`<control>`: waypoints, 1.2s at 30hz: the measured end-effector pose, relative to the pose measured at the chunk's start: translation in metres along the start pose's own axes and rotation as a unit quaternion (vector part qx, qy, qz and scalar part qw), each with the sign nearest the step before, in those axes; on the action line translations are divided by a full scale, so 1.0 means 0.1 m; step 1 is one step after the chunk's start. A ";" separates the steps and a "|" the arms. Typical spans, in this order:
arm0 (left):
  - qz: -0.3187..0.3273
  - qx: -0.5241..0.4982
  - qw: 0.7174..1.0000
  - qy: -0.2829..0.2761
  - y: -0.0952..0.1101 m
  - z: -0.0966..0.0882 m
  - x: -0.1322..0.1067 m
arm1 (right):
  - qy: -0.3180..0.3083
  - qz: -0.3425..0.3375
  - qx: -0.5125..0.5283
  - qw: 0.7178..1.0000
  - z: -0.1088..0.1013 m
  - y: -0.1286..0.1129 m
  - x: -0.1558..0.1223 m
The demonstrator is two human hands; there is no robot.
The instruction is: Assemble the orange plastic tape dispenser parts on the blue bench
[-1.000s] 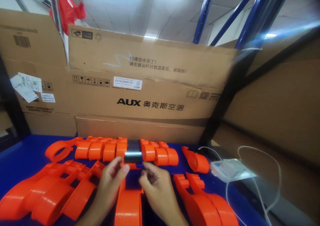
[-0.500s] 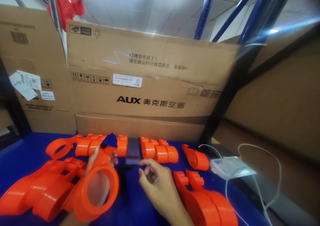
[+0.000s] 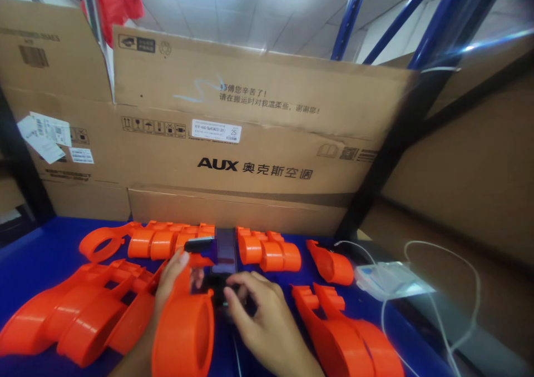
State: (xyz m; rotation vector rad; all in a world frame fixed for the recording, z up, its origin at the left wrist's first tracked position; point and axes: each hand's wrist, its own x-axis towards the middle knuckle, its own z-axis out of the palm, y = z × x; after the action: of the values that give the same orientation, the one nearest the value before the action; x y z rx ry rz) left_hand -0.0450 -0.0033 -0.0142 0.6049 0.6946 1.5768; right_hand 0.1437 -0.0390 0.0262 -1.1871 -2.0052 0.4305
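Observation:
My left hand [image 3: 172,277] is closed around the arm of an orange plastic ring-ended holder [image 3: 181,332], whose wide ring faces down and toward me. At the holder's far end sits a dark blue piece [image 3: 206,247] with a black, pale-edged top; what it is I cannot tell. To the right, my right hand [image 3: 267,316] has thumb and fingers curled at a small black object [image 3: 219,288], blurred and partly hidden by the fingers. That object lies close beside the orange holder; whether they touch is unclear.
Several orange holders [image 3: 79,316] lie at the left, more [image 3: 271,254] along the back and some [image 3: 346,332] at the right. A dark flat block [image 3: 226,249] stands mid-back. A clear plastic box [image 3: 392,279] with white cable is right. Cardboard [image 3: 258,143] walls the blue surface [image 3: 62,238].
My left hand has turned the orange holder, so its ring opening faces more to the right. A black object now shows at my right fingers, where none was visible before.

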 end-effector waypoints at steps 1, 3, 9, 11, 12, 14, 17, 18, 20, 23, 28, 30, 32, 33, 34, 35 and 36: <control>0.016 0.035 0.999 -0.017 -0.02 0.01 -0.01 | 0.022 -0.005 0.015 1.000 -0.01 0.02 0.01; 0.054 0.101 0.992 -0.049 -0.05 0.04 -0.06 | 0.054 -0.019 0.041 0.998 -0.02 0.04 0.01; 0.054 0.163 0.976 -0.135 -0.10 0.19 -0.26 | 0.118 -0.072 0.031 0.990 -0.01 0.09 -0.04; 0.052 0.167 0.972 -0.155 -0.10 0.22 -0.28 | 0.137 -0.096 0.008 0.986 0.00 0.13 -0.04; 0.052 0.168 0.972 -0.157 -0.10 0.23 -0.28 | 0.143 -0.109 -0.006 0.984 0.00 0.14 -0.04; 0.045 0.179 0.970 -0.158 -0.11 0.23 -0.28 | 0.143 -0.132 -0.031 0.980 0.01 0.17 -0.02; 0.027 0.210 0.965 -0.151 -0.12 0.22 -0.27 | 0.128 -0.164 -0.058 0.976 0.03 0.19 0.00; 0.023 0.219 0.964 -0.148 -0.13 0.21 -0.27 | 0.123 -0.172 -0.064 0.975 0.03 0.19 0.00; 0.020 0.232 0.963 -0.139 -0.13 0.19 -0.26 | 0.116 -0.181 -0.072 0.974 0.04 0.19 0.00; 0.022 0.244 0.960 -0.139 -0.11 0.18 -0.25 | 0.110 -0.184 -0.072 0.974 0.05 0.19 -0.01; 0.025 0.252 0.955 -0.152 -0.07 0.19 -0.25 | 0.107 -0.177 -0.057 0.977 0.04 0.16 0.00; 0.025 0.249 0.956 -0.152 -0.08 0.19 -0.24 | 0.101 -0.172 -0.050 0.979 0.03 0.15 0.00; 0.021 0.238 0.960 -0.147 -0.09 0.18 -0.23 | 0.101 -0.166 -0.043 0.980 0.02 0.15 0.01; 0.015 0.230 0.963 -0.141 -0.10 0.19 -0.22 | 0.102 -0.165 -0.042 0.980 0.01 0.15 0.02; 0.008 0.221 0.966 -0.132 -0.12 0.19 -0.22 | 0.101 -0.165 -0.042 0.980 0.00 0.16 0.03; 0.000 0.212 0.970 -0.121 -0.13 0.20 -0.22 | 0.098 -0.167 -0.045 0.980 -0.01 0.16 0.04; -0.006 0.202 0.973 -0.109 -0.13 0.21 -0.21 | 0.091 -0.170 -0.051 0.980 -0.02 0.16 0.05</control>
State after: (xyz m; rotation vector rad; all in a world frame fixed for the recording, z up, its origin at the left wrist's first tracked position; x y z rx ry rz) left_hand -0.0187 -0.0218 -0.0097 1.0545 0.8561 1.3385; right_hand 0.1541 -0.0264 0.0200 -0.8812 -2.0362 0.0471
